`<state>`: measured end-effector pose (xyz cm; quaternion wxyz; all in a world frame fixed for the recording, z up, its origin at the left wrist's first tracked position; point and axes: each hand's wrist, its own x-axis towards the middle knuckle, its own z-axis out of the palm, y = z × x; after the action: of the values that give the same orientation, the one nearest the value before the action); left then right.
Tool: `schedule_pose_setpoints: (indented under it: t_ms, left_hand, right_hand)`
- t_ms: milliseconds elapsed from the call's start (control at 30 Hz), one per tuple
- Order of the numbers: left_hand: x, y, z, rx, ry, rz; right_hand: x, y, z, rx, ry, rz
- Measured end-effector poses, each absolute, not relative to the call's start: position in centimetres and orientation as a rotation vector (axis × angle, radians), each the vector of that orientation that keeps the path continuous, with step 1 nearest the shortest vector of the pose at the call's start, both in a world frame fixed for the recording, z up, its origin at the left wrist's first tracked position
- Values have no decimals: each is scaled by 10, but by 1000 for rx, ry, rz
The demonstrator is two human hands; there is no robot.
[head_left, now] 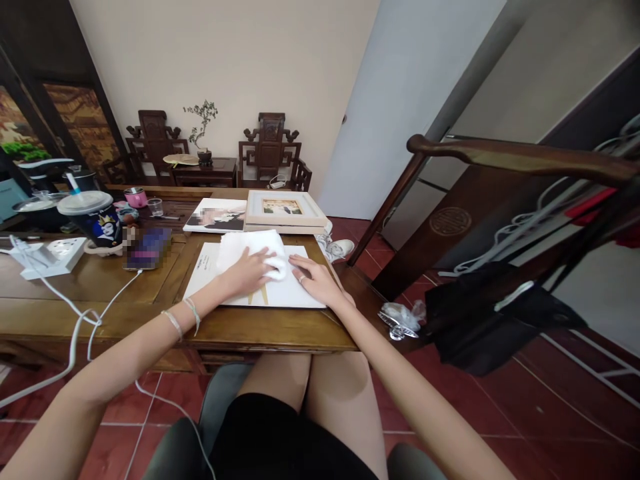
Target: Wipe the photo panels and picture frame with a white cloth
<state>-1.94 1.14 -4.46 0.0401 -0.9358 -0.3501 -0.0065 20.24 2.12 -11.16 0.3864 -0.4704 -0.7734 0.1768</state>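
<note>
A white panel (204, 272) with small dark print and a gold-coloured mark lies flat at the table's near edge. On its upper part rests a folded white cloth (250, 241), which looks soft, like a towel or tissue. My left hand (247, 272) is on this cloth, its fingers curved over a bunched part at the right. The cloth's underside is hidden. Wearing a ring, my right hand (320, 281) lies flat along the panel's right side with fingers stretched out, apart from the cloth.
Behind the panel are a photo print (215, 215) and a stack of framed pictures (283, 208). A drink cup (95, 217), phone (147, 250), and power strip (55, 257) with white cables stand left. A wooden chair (500, 157) with a black bag (480, 333) is at right.
</note>
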Motion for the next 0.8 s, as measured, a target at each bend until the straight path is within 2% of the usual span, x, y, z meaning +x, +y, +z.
schedule_pose_setpoints:
  t_ms: [200, 333, 600, 800]
  left_hand:
    - [-21, -66, -47, -2776, -897, 46]
    - [-23, -85, -44, -2787, -818, 57]
    - [-26, -2, -38, -3002, -945, 0]
    - [-25, 59, -30, -3070, -1073, -224]
  right_hand:
    - [203, 23, -113, -1184, -1974, 431]
    - [203, 23, -114, -1169, -1972, 422]
    - [204, 21, -111, -1206, -1995, 417]
    - [203, 21, -111, -1201, -1989, 444]
